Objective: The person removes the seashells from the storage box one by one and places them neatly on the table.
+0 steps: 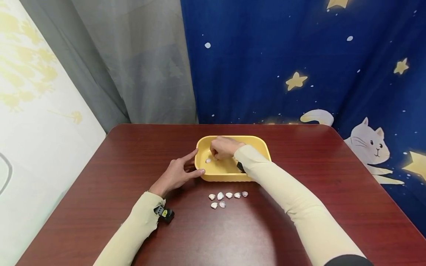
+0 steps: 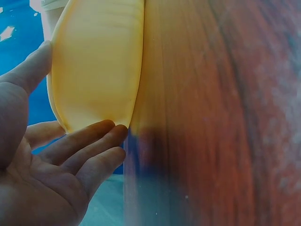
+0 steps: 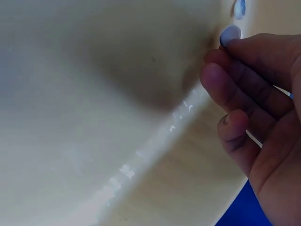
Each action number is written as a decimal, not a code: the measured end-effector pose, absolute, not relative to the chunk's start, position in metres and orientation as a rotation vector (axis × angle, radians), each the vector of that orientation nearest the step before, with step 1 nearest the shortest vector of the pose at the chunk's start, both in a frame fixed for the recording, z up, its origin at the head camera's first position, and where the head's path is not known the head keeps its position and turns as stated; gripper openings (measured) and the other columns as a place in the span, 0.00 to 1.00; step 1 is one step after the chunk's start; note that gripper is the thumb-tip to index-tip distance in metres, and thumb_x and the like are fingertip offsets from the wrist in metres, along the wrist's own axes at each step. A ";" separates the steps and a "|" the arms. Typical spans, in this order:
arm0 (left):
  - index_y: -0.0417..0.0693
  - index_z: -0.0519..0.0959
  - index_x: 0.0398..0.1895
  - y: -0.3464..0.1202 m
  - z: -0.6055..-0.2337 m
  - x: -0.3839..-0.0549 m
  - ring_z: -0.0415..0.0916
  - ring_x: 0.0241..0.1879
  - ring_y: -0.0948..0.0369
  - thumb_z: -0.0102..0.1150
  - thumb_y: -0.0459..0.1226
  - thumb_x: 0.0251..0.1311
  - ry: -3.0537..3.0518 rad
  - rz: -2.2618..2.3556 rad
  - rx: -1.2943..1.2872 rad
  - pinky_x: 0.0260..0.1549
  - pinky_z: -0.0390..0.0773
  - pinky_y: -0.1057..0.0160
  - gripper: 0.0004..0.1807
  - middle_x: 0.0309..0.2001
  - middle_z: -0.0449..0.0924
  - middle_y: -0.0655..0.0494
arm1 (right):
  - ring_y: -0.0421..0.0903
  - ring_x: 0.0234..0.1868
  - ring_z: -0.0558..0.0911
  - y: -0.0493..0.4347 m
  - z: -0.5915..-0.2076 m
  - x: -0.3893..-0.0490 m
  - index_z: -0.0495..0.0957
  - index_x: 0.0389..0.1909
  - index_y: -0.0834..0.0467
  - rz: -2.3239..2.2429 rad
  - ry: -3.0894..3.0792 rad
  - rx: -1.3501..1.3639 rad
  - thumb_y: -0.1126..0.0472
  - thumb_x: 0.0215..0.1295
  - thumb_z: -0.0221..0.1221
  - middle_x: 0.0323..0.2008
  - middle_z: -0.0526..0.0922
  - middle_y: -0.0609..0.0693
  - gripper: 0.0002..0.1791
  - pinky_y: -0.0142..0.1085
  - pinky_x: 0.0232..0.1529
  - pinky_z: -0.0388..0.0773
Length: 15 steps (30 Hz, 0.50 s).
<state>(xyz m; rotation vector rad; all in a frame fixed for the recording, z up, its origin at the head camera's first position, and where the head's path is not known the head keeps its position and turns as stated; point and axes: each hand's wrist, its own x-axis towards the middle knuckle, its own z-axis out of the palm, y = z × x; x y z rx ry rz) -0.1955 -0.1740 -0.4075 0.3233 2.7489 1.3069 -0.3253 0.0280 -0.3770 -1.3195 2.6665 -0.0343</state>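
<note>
A yellow plastic basin (image 1: pixel 233 177) stands on the table. At its left end my left hand (image 1: pixel 175 173) touches the rim and wall, with thumb and fingers spread and fairly straight. In the left wrist view, fingertips (image 2: pixel 120 132) rest against the basin's yellow wall (image 2: pixel 99 61). My right hand (image 1: pixel 223 147) reaches down inside the basin. Its thumb and finger pinch a small pale seashell (image 3: pixel 230 35), seen in the right wrist view. Another seashell (image 3: pixel 240 8) lies just beyond it. One loose seashell (image 1: pixel 208 160) shows on the basin floor in the head view.
In front of the basin, several seashells (image 1: pixel 229 195) lie in a row on the dark red table (image 1: pixel 159 144). Two more, including a pale seashell (image 1: pixel 214 205), lie below that row. A blue curtain (image 1: pixel 239 74) and grey curtain (image 1: pixel 149 74) hang behind the table.
</note>
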 end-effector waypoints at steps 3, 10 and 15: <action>0.57 0.56 0.80 -0.174 -0.408 -0.196 0.78 0.64 0.56 0.70 0.57 0.56 2.751 1.314 0.344 0.60 0.79 0.53 0.51 0.63 0.80 0.49 | 0.40 0.27 0.78 0.032 -0.371 -0.326 0.85 0.23 0.51 -0.057 2.676 -1.314 0.63 0.58 0.67 0.25 0.84 0.43 0.06 0.29 0.29 0.74; 0.59 0.56 0.80 -0.174 -0.408 -0.195 0.78 0.64 0.56 0.70 0.56 0.56 2.749 1.302 0.315 0.61 0.79 0.52 0.50 0.63 0.80 0.50 | 0.40 0.27 0.80 0.041 -0.349 -0.318 0.86 0.27 0.52 -0.115 2.662 -1.332 0.61 0.62 0.67 0.26 0.86 0.44 0.05 0.30 0.31 0.77; 0.60 0.55 0.80 -0.173 -0.407 -0.195 0.77 0.65 0.56 0.70 0.57 0.56 2.740 1.294 0.319 0.61 0.78 0.52 0.51 0.64 0.80 0.51 | 0.40 0.25 0.79 0.050 -0.329 -0.308 0.86 0.28 0.53 -0.123 2.651 -1.330 0.60 0.63 0.67 0.25 0.85 0.44 0.05 0.31 0.31 0.76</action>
